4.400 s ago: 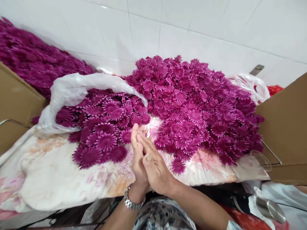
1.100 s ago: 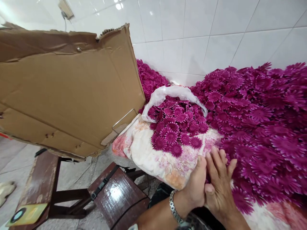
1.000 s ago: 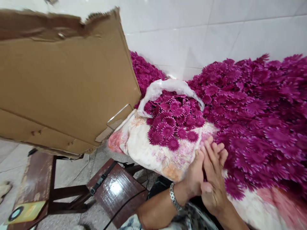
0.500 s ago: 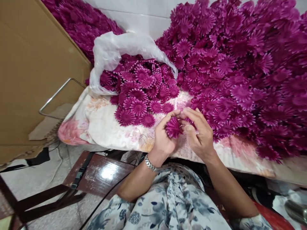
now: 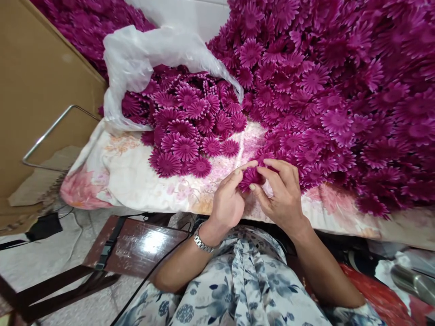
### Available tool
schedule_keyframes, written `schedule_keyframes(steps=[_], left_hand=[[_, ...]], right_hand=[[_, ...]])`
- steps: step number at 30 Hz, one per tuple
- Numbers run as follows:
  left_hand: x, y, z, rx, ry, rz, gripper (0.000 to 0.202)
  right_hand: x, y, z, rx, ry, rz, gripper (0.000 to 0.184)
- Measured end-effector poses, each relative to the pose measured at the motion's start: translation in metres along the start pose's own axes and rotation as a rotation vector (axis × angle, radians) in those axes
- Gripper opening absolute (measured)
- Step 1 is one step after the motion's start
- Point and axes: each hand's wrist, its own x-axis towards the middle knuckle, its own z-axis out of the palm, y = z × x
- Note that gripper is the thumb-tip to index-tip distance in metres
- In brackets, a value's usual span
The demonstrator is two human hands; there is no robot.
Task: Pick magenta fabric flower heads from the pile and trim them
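Note:
A magenta artificial flower [image 5: 250, 179] is held between both hands above the front of the cloth-covered table [image 5: 136, 181]. My left hand [image 5: 228, 199] is closed round it from the left, its thumb along the top and the lower fingers hidden behind. From the right, my right hand [image 5: 283, 197] pinches the petals with thumb and fingertips. Behind the hands lies a smaller pile of the same flowers [image 5: 185, 148], partly inside a white plastic bag [image 5: 125, 54] whose mouth is open toward me. A much larger flower heap [image 5: 326, 90] rises close to my right hand.
A cardboard panel [image 5: 44, 90] stands on the left with a bent metal rod [image 5: 50, 131] by it. Below the table's left side is a brown wooden stool [image 5: 142, 246] with a strap. More flowers [image 5: 91, 27] lie at the back left; a metal cylinder [image 5: 413, 280] is at lower right.
My right thumb and fingers have moved in onto the flower's petals, where they were beside it before. The flower has turned in my left hand. The view has shifted slightly.

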Motion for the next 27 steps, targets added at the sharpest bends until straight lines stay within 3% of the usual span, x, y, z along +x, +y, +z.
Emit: schedule_keyframes(steps=[3,5,11,15,19,22,25,27], left_hand=[[-0.003,-0.001,-0.004,-0.010,0.066,-0.009,0.032],[-0.004,-0.003,-0.005,0.015,0.070,-0.037,0.034],[-0.011,-0.008,-0.013,0.062,-0.038,-0.085,0.031],[-0.012,-0.010,-0.018,0.066,-0.146,-0.124,0.037],[-0.011,-0.013,-0.018,0.081,-0.096,-0.116,0.034],[-0.009,-0.014,-0.017,0.097,-0.045,-0.089,0.033],[-0.008,-0.011,-0.016,0.072,-0.028,-0.073,0.033],[-0.008,-0.008,-0.013,0.052,-0.020,-0.065,0.032]], right_hand=[[-0.001,-0.004,-0.001,-0.019,0.020,0.000,0.033],[-0.002,-0.005,0.001,0.055,0.003,-0.010,0.024],[-0.008,0.003,0.010,0.251,-0.094,0.029,0.007],[-0.012,0.001,0.012,0.159,-0.015,-0.034,0.010],[-0.012,-0.003,0.013,0.048,0.031,-0.063,0.009],[-0.005,0.012,0.002,-0.037,0.108,-0.056,0.006],[0.005,0.043,-0.027,-0.267,0.279,-0.016,0.008],[0.009,0.061,-0.047,-0.422,0.284,0.064,0.013]])
